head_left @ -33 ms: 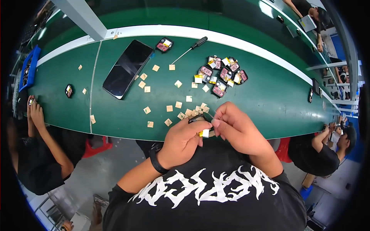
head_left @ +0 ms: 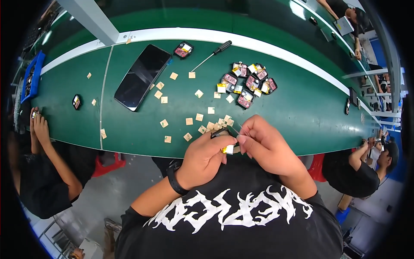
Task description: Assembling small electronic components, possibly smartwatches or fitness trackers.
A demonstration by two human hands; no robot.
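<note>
just below the frame's centre, a left hand [head_left: 202,157] clasps a black-cased device [head_left: 220,132] and a right hand [head_left: 268,146] pinches a thin sliver [head_left: 235,129], both grips virtually unchanged from an instant earlier, the work visibly no further along.

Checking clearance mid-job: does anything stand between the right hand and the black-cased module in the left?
Only the thumb of the left hand, lying partly over the black-cased module, its tip near the right hand. No loose item visibly intervenes.

Green bench [head_left: 297,114] under phone [head_left: 142,77], screwdriver [head_left: 223,46], squares [head_left: 189,121], cases [head_left: 245,99]
</note>
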